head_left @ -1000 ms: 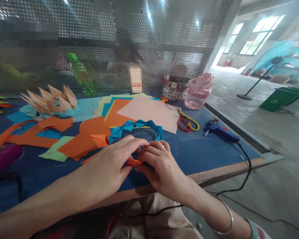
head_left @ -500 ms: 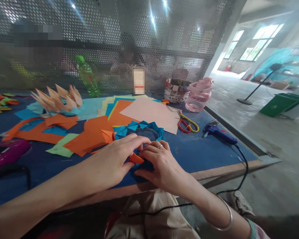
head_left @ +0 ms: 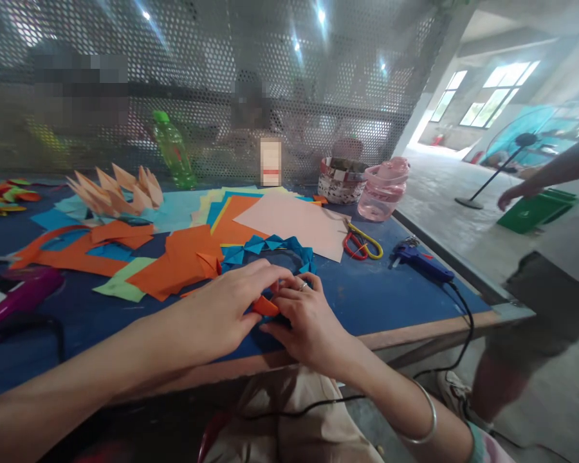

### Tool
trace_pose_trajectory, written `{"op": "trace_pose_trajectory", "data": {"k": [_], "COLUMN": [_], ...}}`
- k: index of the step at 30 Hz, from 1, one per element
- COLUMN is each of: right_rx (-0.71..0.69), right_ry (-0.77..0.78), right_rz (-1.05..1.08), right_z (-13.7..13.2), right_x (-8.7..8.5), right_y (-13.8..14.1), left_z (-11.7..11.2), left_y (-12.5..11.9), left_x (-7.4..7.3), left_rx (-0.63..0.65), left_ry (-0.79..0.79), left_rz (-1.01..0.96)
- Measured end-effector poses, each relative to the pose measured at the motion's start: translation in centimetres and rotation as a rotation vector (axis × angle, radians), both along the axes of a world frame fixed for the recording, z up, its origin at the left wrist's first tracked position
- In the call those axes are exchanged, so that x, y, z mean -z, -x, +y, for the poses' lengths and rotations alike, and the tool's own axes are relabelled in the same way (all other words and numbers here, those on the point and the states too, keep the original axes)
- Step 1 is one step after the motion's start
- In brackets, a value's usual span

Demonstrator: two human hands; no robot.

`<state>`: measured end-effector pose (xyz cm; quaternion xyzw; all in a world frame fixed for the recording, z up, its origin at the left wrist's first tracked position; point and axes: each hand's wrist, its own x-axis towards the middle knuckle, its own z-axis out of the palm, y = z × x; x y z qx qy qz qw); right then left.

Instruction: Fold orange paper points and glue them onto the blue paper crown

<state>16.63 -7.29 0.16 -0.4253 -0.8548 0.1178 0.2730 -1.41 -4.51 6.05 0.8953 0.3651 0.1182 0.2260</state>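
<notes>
Matt small orange folded paper piece (head_left: 264, 306) on a dull blue desk top (head_left: 367, 296) with bare wooden front edge (head_left: 415, 329). Glossy translucent pink plastic jar (head_left: 383, 191) by the far right corner.

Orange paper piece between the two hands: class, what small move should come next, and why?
Probably press its fold flat against the table. The left hand and right hand both pinch the orange paper piece, whose tip sticks up, just in front of the blue paper ring.
</notes>
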Motion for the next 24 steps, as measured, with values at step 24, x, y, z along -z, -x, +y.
{"op": "trace_pose_trajectory", "data": {"k": [24], "right_rx": [0.023], "right_ry": [-0.005], "right_rz": [0.084], "right_z": [-0.7], "right_x": [-1.1], "right_y": [-0.6], "left_z": [-0.6], "left_y": [0.7], "left_x": [-2.3], "left_rx": [0.011], "left_ry": [-0.076], "left_rz": [-0.01]}}
